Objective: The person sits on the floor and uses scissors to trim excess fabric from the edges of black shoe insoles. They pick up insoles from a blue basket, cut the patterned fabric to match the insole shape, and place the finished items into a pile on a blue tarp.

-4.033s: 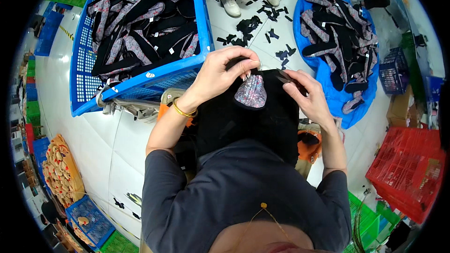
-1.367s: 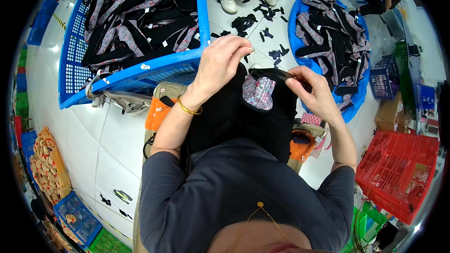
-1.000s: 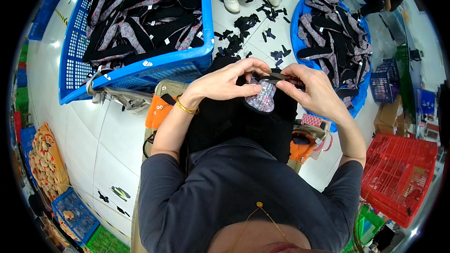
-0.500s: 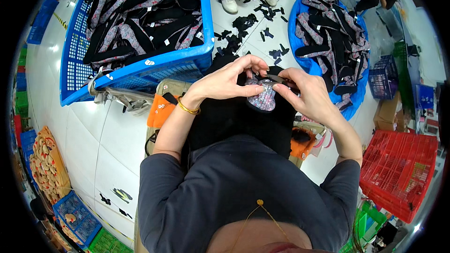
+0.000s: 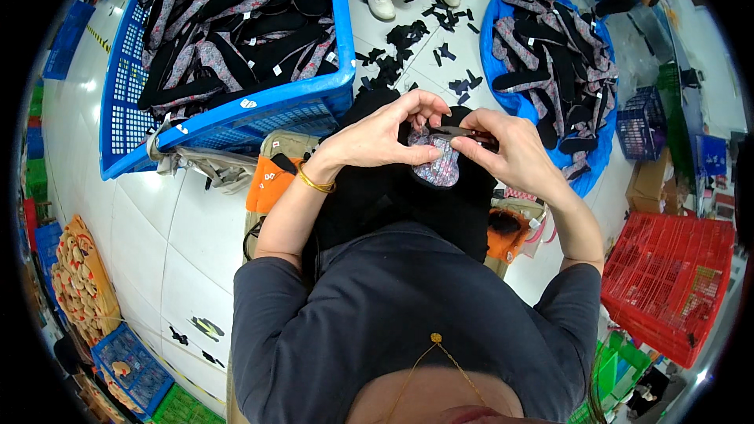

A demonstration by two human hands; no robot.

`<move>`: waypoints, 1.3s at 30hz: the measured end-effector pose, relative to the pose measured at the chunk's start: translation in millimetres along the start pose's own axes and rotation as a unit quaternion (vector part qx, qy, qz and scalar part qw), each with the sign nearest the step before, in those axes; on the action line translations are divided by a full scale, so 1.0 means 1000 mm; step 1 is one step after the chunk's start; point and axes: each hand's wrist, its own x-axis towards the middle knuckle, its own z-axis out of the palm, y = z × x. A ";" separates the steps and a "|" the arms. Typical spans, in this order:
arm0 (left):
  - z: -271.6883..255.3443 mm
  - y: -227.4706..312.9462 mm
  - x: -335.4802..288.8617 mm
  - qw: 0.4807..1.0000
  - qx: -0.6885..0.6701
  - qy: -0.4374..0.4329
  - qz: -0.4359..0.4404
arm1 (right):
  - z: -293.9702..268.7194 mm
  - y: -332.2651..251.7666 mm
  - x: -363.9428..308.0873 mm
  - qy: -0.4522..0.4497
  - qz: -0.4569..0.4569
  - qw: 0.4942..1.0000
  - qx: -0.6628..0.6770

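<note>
Over my lap, both hands meet at a slipper-like fabric piece (image 5: 438, 171) with a grey-pink floral pattern and a black edge. My left hand (image 5: 397, 135) has its thumb pressed on the floral cloth and its fingers curled over the piece's far end. At the piece's right side, my right hand (image 5: 506, 145) is closed with thumb and forefinger together. A thin dark tool (image 5: 463, 133), which looks like small snips, shows under those fingers; its blades are partly hidden.
A blue crate (image 5: 236, 122) full of similar floral-and-black pieces stands front left. More fill a blue sack (image 5: 491, 71) at front right. Black scraps (image 5: 404, 35) litter the floor near another person's shoes (image 5: 380, 4). Red crates (image 5: 667, 283) stand at right, orange pouches (image 5: 271, 186) beside my legs.
The thin dark tool in my right hand shows a little more over the fabric piece. At the far right, another person's hand has drawn back from the blue sack.
</note>
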 end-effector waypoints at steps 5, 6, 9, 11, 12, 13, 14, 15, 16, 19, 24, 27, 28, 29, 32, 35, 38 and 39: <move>-0.001 -0.004 0.002 0.999 -0.033 -0.001 0.006 | 0.008 0.023 -0.001 0.043 0.057 0.986 0.153; -0.003 -0.005 0.002 0.998 -0.058 -0.008 -0.003 | 0.011 0.031 -0.001 0.062 0.062 0.980 0.179; -0.006 -0.007 0.006 0.995 -0.090 -0.012 -0.028 | 0.007 0.038 -0.003 0.052 0.065 0.974 0.210; -0.009 -0.002 0.008 0.991 -0.115 -0.008 -0.074 | 0.002 0.034 -0.004 0.017 0.064 0.976 0.206; -0.008 -0.007 0.012 0.995 -0.073 0.027 -0.060 | -0.002 0.031 -0.004 -0.002 0.066 0.979 0.193; -0.009 -0.008 0.013 0.994 -0.070 0.031 -0.072 | -0.006 0.028 -0.003 -0.020 0.067 0.981 0.179; -0.010 -0.008 0.015 0.994 -0.066 0.036 -0.084 | -0.009 0.027 -0.002 -0.039 0.069 0.983 0.166; -0.011 -0.009 0.016 0.993 -0.062 0.040 -0.096 | -0.010 0.028 0.000 -0.052 0.069 0.982 0.167; -0.010 -0.009 0.017 0.993 -0.066 0.052 -0.077 | -0.011 0.029 0.002 -0.064 0.069 0.981 0.167; -0.008 -0.006 0.020 0.996 -0.013 0.070 -0.051 | -0.017 0.033 0.012 -0.109 0.074 0.979 0.155; -0.011 -0.003 0.025 0.988 0.109 0.103 0.021 | -0.017 0.042 0.026 -0.143 0.069 0.968 0.193; -0.012 0.000 0.029 0.971 0.194 0.112 0.085 | -0.014 0.045 0.031 -0.151 0.051 0.966 0.204; -0.012 0.001 0.030 0.964 0.217 0.113 0.105 | -0.014 0.043 0.032 -0.152 0.050 0.965 0.206; -0.013 0.002 0.031 0.954 0.244 0.119 0.131 | -0.014 0.042 0.033 -0.154 0.050 0.965 0.208; -0.014 0.003 0.035 0.927 0.299 0.142 0.177 | -0.013 0.044 0.034 -0.166 0.056 0.959 0.224; -0.021 0.004 0.034 0.917 0.314 0.207 0.137 | -0.014 0.054 0.025 -0.106 0.114 0.937 0.313; -0.032 0.005 0.032 0.889 0.398 0.178 0.139 | 0.000 0.069 0.010 -0.058 0.149 0.920 0.357; -0.025 0.021 0.027 0.944 0.312 0.106 0.032 | 0.005 0.071 0.005 -0.058 0.164 0.911 0.374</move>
